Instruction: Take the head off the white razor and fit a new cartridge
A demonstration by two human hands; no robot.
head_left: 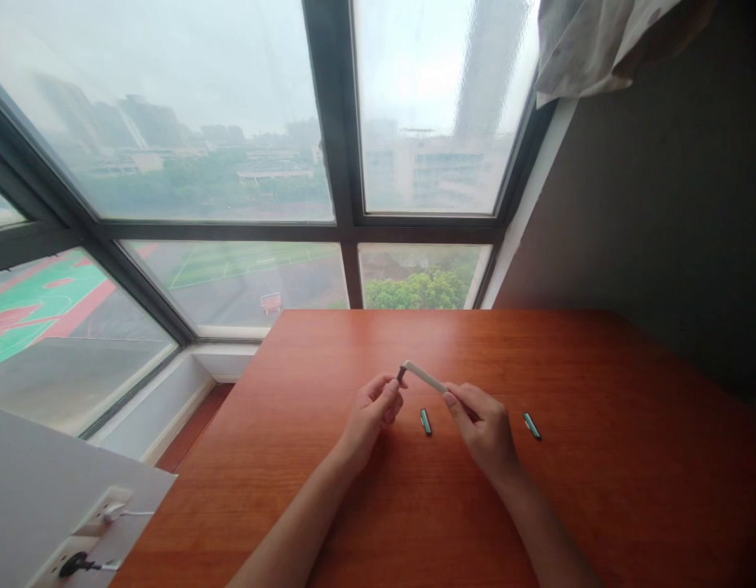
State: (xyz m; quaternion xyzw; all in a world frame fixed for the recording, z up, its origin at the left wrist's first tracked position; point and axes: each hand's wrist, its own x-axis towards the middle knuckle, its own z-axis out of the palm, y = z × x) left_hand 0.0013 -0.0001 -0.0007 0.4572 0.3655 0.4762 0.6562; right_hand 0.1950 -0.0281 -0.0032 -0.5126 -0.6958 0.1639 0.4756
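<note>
Above the middle of the reddish wooden table [598,457], my right hand [483,425] is closed around a slim white stick-like object [423,376], perhaps a pen or small remote. My left hand [376,408] pinches the stick's dark far end with its fingertips. A small teal and black battery [425,421] lies on the table between my hands. A second teal battery [532,425] lies just right of my right hand.
Large windows [231,147] stand behind the table, with a dark wall [660,204] to the right. At the lower left, a white wall socket [96,523] has plugs in it. A cloth [598,41] hangs at the top right.
</note>
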